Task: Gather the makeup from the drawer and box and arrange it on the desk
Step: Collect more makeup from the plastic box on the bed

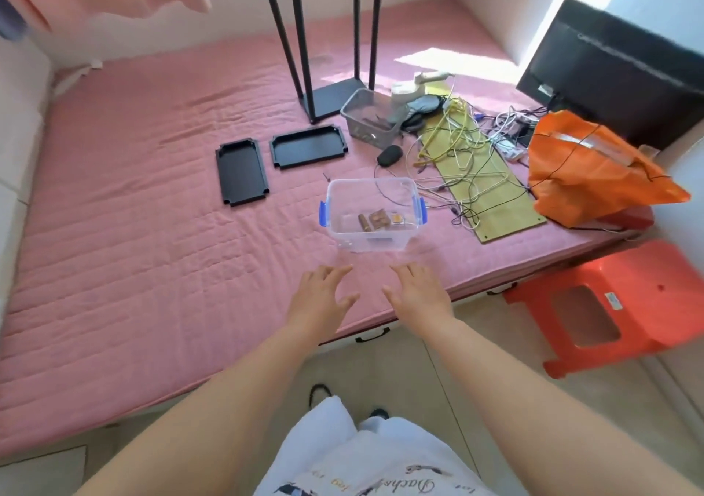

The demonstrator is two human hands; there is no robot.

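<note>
Both hands reach forward over the pink mattress (pixel 133 247), left hand (pixel 320 297) and right hand (pixel 417 291) with fingers spread, holding nothing. Just beyond sits the clear box (pixel 371 215) with makeup (pixel 379 221) inside; likely light, stiff, slippery, best gripped by its sides.

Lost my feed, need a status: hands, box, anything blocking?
Left hand and right hand open, short of the box. Clear box lidless on the pink mattress, small makeup items inside. Nothing between.

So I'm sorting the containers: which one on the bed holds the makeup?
The clear box with blue latches, nearest both hands; small brown items lie inside. The two black trays look empty.
</note>
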